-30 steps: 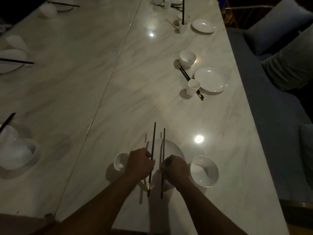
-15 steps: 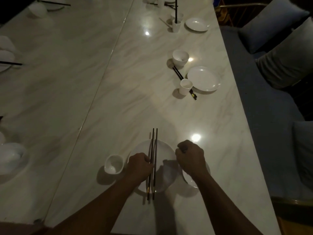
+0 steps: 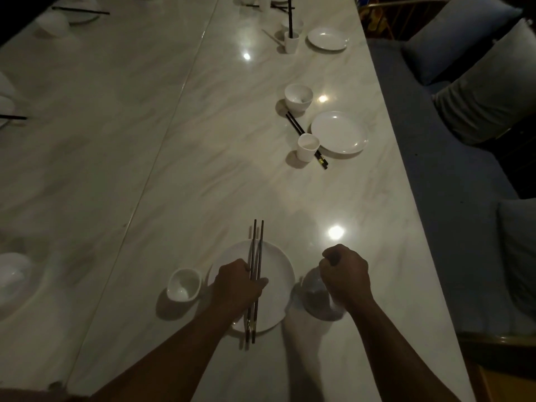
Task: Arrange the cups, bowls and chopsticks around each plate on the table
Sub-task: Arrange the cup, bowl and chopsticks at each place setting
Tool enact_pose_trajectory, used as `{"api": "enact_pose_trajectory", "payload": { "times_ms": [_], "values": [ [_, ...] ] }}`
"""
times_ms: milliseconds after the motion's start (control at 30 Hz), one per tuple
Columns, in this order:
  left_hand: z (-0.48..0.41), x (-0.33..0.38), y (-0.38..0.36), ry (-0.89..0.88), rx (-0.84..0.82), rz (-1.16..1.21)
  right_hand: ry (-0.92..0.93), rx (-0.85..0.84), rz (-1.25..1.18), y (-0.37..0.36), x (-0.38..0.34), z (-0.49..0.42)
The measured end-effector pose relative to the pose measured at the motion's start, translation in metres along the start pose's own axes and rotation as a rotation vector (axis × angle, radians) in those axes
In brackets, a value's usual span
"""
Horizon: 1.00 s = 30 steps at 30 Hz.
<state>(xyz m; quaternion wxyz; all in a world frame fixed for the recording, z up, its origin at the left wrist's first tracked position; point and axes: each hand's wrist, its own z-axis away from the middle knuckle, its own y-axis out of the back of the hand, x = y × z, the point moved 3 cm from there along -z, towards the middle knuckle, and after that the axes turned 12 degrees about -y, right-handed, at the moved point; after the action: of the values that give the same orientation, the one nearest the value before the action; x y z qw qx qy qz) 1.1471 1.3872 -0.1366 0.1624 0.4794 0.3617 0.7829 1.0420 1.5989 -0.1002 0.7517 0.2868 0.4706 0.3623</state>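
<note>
Gripping chopsticks [image 3: 260,256] over plate [image 3: 278,271], left hand [image 3: 236,285]; right hand [image 3: 346,275] fingers [image 3: 329,255] grasping blurred bowl [image 3: 314,290]

A cup [image 3: 184,284] stands left of the plate [image 3: 277,274], chopsticks [image 3: 256,256] over it, a bowl [image 3: 314,297] right.

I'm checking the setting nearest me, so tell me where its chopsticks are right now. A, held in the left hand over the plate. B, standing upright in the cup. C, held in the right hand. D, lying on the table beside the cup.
A: the left hand grips both chopsticks side by side above the plate, while the right hand is curled at the bowl.
</note>
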Motion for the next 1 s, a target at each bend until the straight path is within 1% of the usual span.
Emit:
{"api": "enact_pose_trajectory", "payload": {
  "times_ms": [200, 367, 533, 800, 1000],
  "values": [
    [0.001, 0.001, -0.002, 0.002, 0.025, -0.057, 0.035, -0.002, 0.081, 0.003, 0.013, -0.007],
    [0.002, -0.001, -0.002, 0.002, 0.042, -0.051, 0.007, -0.042, 0.118, 0.002, 0.021, -0.007],
    [0.003, -0.001, -0.002, 0.003, 0.048, -0.041, 0.028, -0.069, 0.132, 0.001, 0.031, -0.006],
    [0.002, -0.002, -0.003, 0.011, 0.034, -0.056, 0.05, 0.017, 0.189, 0.003, 0.045, -0.012],
    [0.003, -0.002, -0.003, 0.008, 0.04, -0.037, 0.064, 0.039, 0.203, 0.005, 0.053, -0.014]
  ]
}}
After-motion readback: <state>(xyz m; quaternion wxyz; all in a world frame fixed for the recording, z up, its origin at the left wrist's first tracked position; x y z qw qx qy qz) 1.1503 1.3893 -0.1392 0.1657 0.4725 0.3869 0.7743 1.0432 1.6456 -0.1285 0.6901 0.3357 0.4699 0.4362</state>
